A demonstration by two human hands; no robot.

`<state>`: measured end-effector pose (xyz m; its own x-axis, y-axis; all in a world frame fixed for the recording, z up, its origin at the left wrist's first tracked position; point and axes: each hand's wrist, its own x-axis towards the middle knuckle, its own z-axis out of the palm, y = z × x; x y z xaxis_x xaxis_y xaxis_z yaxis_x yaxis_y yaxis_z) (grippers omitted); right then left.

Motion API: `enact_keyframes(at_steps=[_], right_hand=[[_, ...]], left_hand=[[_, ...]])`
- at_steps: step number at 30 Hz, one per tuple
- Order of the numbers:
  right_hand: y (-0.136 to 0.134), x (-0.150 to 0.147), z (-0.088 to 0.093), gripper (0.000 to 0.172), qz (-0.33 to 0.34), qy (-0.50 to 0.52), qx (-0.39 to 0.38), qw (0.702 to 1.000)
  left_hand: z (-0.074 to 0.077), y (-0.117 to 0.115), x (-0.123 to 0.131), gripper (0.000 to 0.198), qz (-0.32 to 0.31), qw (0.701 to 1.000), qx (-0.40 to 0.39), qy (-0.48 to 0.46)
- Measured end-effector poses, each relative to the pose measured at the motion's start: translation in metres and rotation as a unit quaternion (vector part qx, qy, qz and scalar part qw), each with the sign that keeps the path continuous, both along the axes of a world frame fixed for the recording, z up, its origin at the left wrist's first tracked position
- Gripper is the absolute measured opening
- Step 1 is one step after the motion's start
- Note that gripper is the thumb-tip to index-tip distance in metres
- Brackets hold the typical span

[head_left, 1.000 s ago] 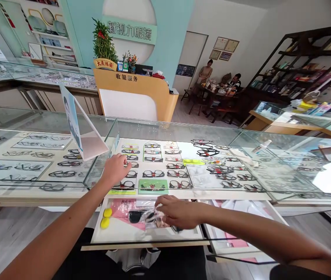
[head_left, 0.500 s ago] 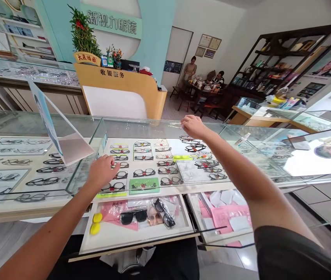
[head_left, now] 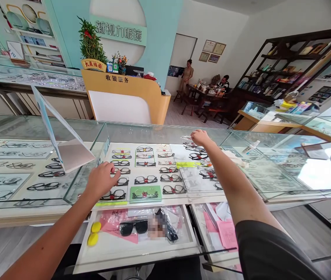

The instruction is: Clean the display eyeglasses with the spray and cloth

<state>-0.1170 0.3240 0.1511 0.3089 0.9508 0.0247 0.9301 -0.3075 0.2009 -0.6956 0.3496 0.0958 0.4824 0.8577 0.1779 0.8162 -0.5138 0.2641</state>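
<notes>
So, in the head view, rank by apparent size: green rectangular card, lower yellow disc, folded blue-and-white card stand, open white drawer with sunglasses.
1. White drawer
2. Folded card stand
3. Green card
4. Lower yellow disc

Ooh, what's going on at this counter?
A person's right hand holds a small pale item, hard to make out, toward the glass counter's far side. The left hand, with nothing visible in it, is near rows of eyeglasses. Below, an open drawer holds sunglasses and two yellow round things.
</notes>
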Motion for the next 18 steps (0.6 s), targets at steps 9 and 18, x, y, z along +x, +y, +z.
enact_keyframes(at_steps=[9, 18], right_hand=[[-0.035, -0.056, 0.038, 0.04, -0.014, -0.004, 0.12, 0.993], [-0.161, -0.21, 0.05, 0.011, 0.143, 0.17, 0.284, 0.933]], left_hand=[[-0.004, 0.002, -0.001, 0.028, -0.001, 1.0, 0.009, 0.011], [0.0, -0.003, 0.0, 0.031, -0.001, 0.997, 0.042, 0.064]])
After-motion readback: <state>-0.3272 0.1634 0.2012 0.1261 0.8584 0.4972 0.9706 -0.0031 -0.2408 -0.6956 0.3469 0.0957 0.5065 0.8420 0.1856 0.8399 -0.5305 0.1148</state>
